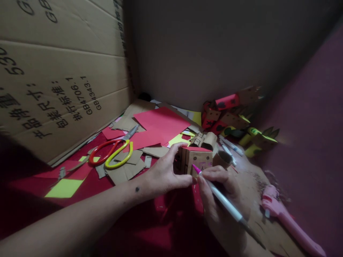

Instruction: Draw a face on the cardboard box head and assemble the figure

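Observation:
Between thumb and fingers, my left hand (167, 173) grips a small cardboard box figure (200, 157) by its left side. Two dark dots and some pink marks show on the box's front, and its top edge is red. My right hand (222, 200) is closed around a white marker pen (225, 200) with a magenta tip. That tip is at the front of the box, close to the pink marks; whether it touches cannot be made out. Cardboard tubes (209, 141) lie just behind the box, and another tube (223, 159) is to its right.
Scissors (118, 153) with red and yellow handles lie among cardboard and paper scraps on the left. Red paper (162, 123) is behind. A pink glue gun (289, 219) lies right, more pens (232, 146) nearer the middle. Decorated cardboard figures (227, 114) stand behind. A large carton (66, 71) rises at left.

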`<state>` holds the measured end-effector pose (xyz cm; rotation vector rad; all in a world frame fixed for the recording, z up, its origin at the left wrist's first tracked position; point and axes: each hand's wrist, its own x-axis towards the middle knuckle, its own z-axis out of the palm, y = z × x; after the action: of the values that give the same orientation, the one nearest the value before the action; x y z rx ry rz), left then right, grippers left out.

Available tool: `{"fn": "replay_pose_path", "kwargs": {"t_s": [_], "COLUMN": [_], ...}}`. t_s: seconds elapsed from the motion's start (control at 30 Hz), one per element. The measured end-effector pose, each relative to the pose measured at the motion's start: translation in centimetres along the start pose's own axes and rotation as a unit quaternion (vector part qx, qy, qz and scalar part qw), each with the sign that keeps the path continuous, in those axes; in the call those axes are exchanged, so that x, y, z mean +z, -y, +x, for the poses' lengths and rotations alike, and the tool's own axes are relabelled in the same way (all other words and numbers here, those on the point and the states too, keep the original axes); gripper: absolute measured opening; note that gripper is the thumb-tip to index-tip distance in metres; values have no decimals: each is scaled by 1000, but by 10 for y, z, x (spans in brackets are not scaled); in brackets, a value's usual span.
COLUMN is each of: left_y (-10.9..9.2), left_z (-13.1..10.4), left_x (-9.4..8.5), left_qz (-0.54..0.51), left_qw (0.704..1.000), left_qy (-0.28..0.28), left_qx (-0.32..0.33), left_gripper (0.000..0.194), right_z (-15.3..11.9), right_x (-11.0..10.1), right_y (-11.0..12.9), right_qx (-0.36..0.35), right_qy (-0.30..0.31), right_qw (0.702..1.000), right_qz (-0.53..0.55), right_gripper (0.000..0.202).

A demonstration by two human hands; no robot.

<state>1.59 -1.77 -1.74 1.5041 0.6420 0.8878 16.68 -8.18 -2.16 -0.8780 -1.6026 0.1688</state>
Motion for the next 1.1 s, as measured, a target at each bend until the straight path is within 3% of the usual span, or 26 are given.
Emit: {"fn": "replay_pose_path", "kwargs": {"t_s": [0.33, 0.67, 1.1], "left_y": [-4, 1, -4], "left_z": [-1, -1, 0], "left_x": [1, -1, 1], "left_qz": [7, 12, -7], "left_qw": [1000, 1000, 1000], "left_qy": [0, -2, 2], "left_qx": [-8, -14, -7], "left_gripper": [73, 77, 71], "right_z": [0, -1, 3], "right_x": [-4, -1, -2], "right_y": [1, 3, 3], "right_qx": [6, 27, -3], "right_qy": [24, -23, 7], "right_qw": [1000, 999, 1000], "right_qz": [-9, 3, 6], "right_gripper": [18, 22, 23]}}
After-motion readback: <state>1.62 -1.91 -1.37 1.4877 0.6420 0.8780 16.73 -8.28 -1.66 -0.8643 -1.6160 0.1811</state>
